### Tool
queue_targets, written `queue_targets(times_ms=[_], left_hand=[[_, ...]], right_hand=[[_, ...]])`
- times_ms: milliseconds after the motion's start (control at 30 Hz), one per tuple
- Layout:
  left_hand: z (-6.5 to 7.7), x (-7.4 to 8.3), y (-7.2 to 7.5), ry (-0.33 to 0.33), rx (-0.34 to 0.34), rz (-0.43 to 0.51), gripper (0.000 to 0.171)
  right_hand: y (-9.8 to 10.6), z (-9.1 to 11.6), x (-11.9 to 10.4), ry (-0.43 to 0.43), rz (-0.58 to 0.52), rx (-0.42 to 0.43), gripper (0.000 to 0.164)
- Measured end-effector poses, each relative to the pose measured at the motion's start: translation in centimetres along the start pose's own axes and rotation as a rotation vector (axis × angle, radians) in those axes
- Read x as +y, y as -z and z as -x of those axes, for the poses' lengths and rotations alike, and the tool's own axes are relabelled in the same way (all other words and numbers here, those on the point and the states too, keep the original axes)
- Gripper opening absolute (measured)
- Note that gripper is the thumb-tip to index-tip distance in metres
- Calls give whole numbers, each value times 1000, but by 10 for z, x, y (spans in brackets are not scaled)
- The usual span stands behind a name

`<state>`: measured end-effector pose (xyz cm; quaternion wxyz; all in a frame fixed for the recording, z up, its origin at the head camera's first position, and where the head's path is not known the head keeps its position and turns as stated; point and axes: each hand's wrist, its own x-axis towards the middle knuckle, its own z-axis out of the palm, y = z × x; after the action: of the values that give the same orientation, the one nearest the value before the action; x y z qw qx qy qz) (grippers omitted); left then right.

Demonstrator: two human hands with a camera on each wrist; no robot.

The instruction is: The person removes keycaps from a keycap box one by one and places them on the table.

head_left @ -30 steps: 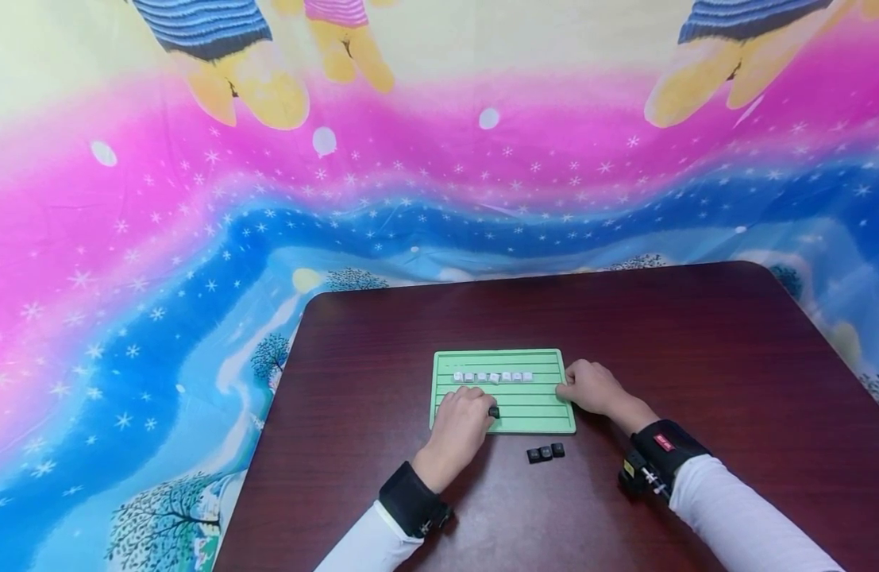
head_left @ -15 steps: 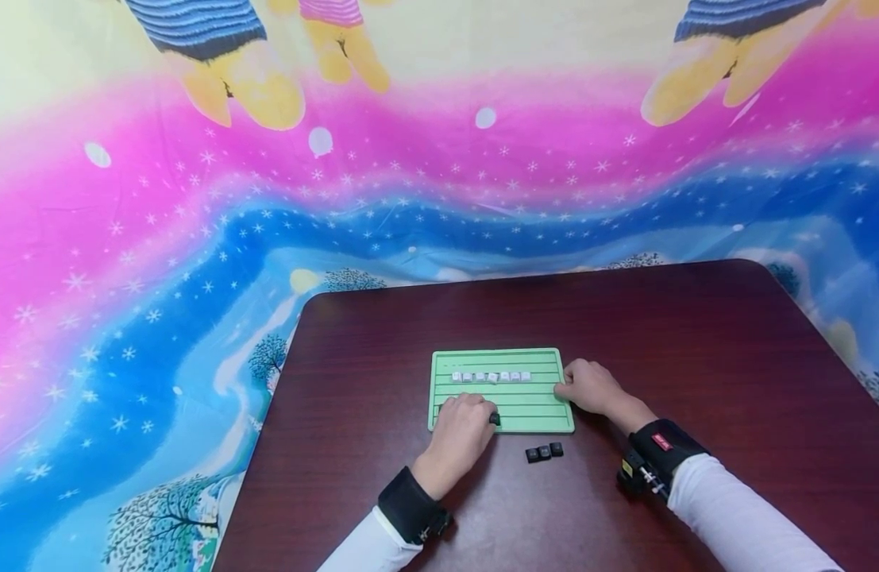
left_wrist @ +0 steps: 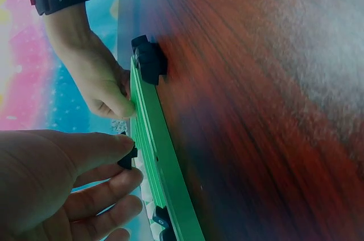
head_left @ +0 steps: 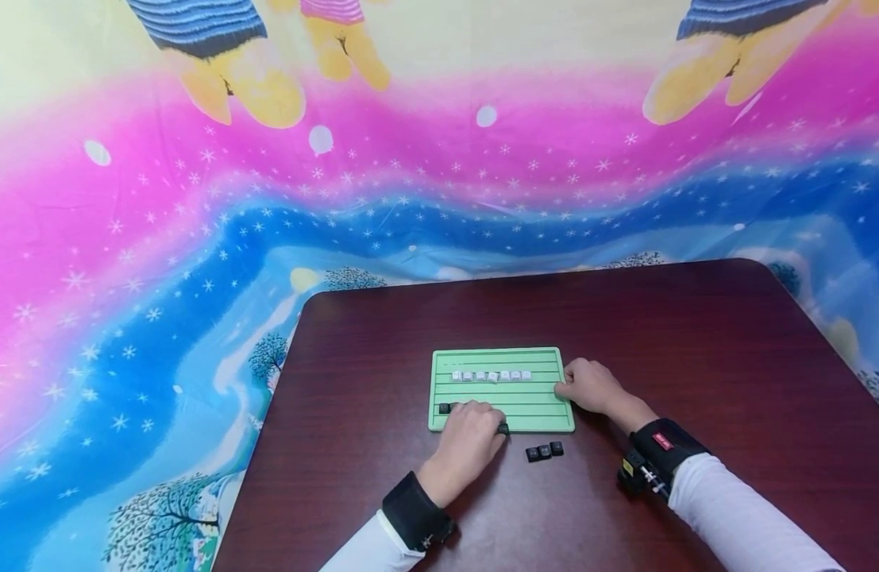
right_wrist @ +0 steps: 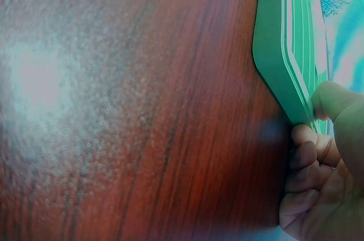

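A light green ridged board lies on the table with a row of white keycaps along one of its upper grooves. Between thumb and fingertips, my left hand pinches a black keycap above the board's front edge. Behind that hand, a black keycap sits at the left of a lower groove; whatever follows it is covered by my fingers. My right hand grips the board's right edge, its thumb on top and the other fingers curled against the side. Three black keycaps stand together on the table before the board.
The dark brown table has a glossy surface. A colourful printed cloth hangs behind it and around its sides. Both wrists wear black straps with small cameras.
My left hand has shifted right and towards me, carrying the black keycap to the board's front edge. This uncovers a black keycap at the board's left. My right hand keeps its place.
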<state>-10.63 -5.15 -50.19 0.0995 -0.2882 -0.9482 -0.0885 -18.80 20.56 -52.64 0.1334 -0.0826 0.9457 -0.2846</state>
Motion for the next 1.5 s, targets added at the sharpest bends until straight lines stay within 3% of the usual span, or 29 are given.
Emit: queue_targets(times_ms=[833, 1500], left_hand=[[5, 15, -6, -67, -41, -24, 13], [4, 24, -10, -60, -147, -29, 13]], right_hand=[[0, 1, 0, -15, -4, -19, 42], [-1, -1, 0, -22, 13, -3, 41]])
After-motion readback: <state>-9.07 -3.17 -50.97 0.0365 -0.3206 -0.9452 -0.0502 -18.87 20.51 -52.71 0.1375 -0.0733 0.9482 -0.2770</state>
